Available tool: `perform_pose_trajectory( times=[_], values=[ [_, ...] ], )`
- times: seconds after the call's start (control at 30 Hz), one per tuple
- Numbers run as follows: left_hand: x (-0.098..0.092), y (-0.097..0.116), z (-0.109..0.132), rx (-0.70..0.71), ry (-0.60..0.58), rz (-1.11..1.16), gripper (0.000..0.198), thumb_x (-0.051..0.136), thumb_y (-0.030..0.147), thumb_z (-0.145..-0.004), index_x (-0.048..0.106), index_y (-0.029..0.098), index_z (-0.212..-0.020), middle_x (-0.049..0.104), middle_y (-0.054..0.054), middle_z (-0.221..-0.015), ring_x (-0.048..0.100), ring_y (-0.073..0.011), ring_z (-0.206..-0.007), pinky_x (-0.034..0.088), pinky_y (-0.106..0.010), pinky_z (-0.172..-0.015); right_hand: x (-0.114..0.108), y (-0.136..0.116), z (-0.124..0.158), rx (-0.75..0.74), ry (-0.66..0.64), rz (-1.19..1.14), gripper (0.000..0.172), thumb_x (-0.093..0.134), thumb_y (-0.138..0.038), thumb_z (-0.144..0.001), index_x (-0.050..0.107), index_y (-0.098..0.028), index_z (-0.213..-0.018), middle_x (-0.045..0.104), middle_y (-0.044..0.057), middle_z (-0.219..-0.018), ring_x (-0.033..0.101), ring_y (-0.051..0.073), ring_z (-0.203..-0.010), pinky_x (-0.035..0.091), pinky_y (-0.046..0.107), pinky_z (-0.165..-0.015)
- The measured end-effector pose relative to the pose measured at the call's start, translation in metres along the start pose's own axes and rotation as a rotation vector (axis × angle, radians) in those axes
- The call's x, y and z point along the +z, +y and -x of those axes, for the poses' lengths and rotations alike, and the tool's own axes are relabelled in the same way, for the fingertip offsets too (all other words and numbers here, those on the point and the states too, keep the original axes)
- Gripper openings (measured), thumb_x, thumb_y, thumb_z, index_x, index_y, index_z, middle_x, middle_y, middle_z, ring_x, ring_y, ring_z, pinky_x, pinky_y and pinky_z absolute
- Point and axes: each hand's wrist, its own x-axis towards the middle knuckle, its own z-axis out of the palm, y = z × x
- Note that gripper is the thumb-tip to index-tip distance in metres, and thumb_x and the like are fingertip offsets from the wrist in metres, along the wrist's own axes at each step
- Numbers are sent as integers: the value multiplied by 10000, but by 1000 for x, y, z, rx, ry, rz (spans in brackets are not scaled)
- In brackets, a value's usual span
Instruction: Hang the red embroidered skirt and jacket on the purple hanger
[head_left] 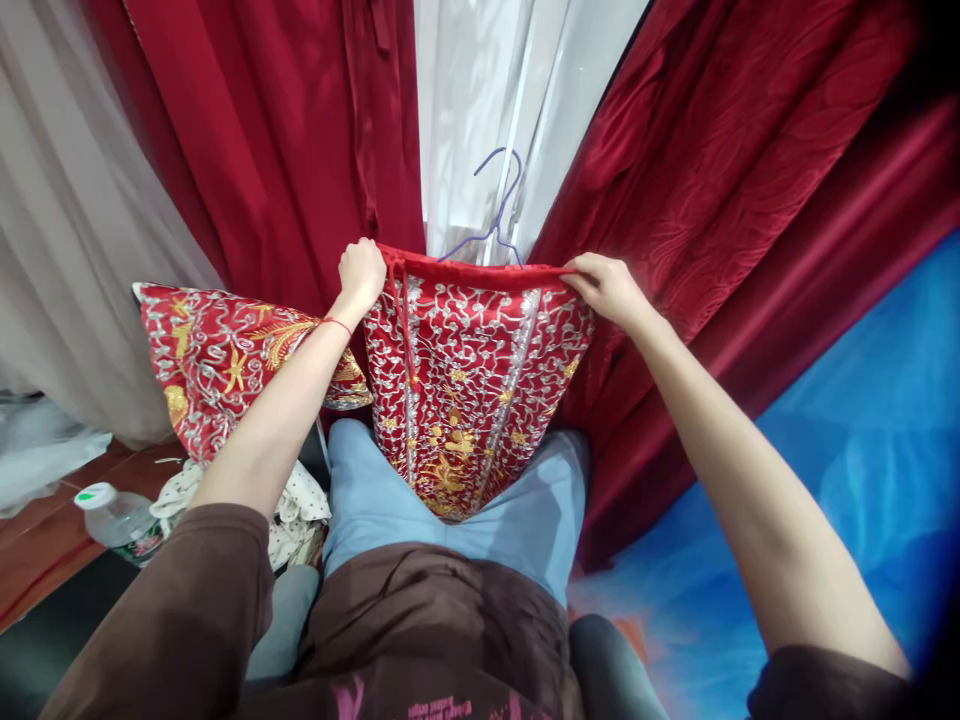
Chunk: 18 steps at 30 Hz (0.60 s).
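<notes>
A red skirt [469, 370] with silver and gold embroidery hangs in front of my lap, its plain red waistband stretched between my hands. My left hand [363, 270] is closed on the waistband's left end. At the right end, my right hand [600, 285] pinches the same band between thumb and fingers. A purple wire hanger [498, 222] rises behind the waistband, its hook upward; its lower part is hidden by the cloth. Beside my left forearm lies another embroidered red and gold piece [225, 350], partly covered by the arm.
Red satin garments [277, 140] hang on the left, and more dark red cloth [720, 150] on the right. White fabric [461, 110] hangs between them. A blue garment [862, 430] spreads at the right. A clear plastic bottle [120, 515] stands near dotted white cloth [296, 515] at lower left.
</notes>
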Motion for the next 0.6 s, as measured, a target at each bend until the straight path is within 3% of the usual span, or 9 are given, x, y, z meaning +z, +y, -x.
perform_pose_trajectory(
  times=[0.1, 0.2, 0.37, 0.43, 0.5, 0.57, 0.6],
  values=[
    [-5, -6, 0, 14, 16, 52, 519, 232, 412, -1007, 613, 77, -1119, 659, -288, -1159, 584, -367, -1250, 375, -497, -1122, 9, -5, -7, 36, 36, -47, 242, 516, -366, -963, 677, -214, -867, 654, 51, -813, 591, 198, -792, 472, 377, -796],
    [-4, -17, -6, 52, 10, 86, 500, 277, 477, -997, 632, 130, -1053, 685, -229, -1123, 564, -337, -1266, 364, -448, -1133, 15, 6, -10, 67, 72, -46, 267, 524, -406, -961, 665, -203, -860, 644, 46, -787, 575, 189, -764, 469, 367, -770],
    [-2, -27, -10, 75, -207, -4, 443, 355, 490, -971, 643, 171, -861, 721, -167, -949, 638, -323, -1109, 453, -417, -1013, 16, 16, 0, 144, 107, 134, 289, 604, -466, -900, 641, -190, -824, 655, 105, -888, 598, 239, -849, 481, 427, -808],
    [-3, -25, -2, 84, -205, 16, 459, 331, 514, -985, 636, 184, -892, 720, -154, -950, 657, -320, -1066, 470, -429, -976, 21, -1, 4, 208, 208, 215, 283, 603, -458, -897, 635, -179, -862, 649, 145, -988, 605, 281, -942, 473, 483, -860],
    [-3, -21, 13, 72, -119, 54, 462, 340, 565, -984, 619, 198, -1000, 716, -147, -962, 665, -325, -1066, 472, -443, -965, 33, -33, 6, 267, 333, 192, 265, 558, -427, -925, 628, -171, -922, 641, 168, -1064, 602, 305, -1013, 461, 517, -902],
    [-6, -17, 31, 82, -56, 86, 478, 398, 620, -960, 571, 204, -1122, 713, -145, -963, 668, -328, -1075, 470, -438, -970, 54, -75, 3, 296, 361, 10, 265, 482, -398, -963, 627, -179, -932, 656, 145, -1026, 621, 283, -985, 481, 492, -894],
    [-8, -16, 40, 102, -49, 98, 503, 428, 639, -945, 541, 203, -1169, 711, -147, -968, 672, -326, -1074, 470, -430, -972, 67, -96, -1, 299, 311, -126, 281, 461, -396, -972, 630, -182, -907, 668, 125, -968, 636, 262, -932, 497, 463, -872]
  ],
)
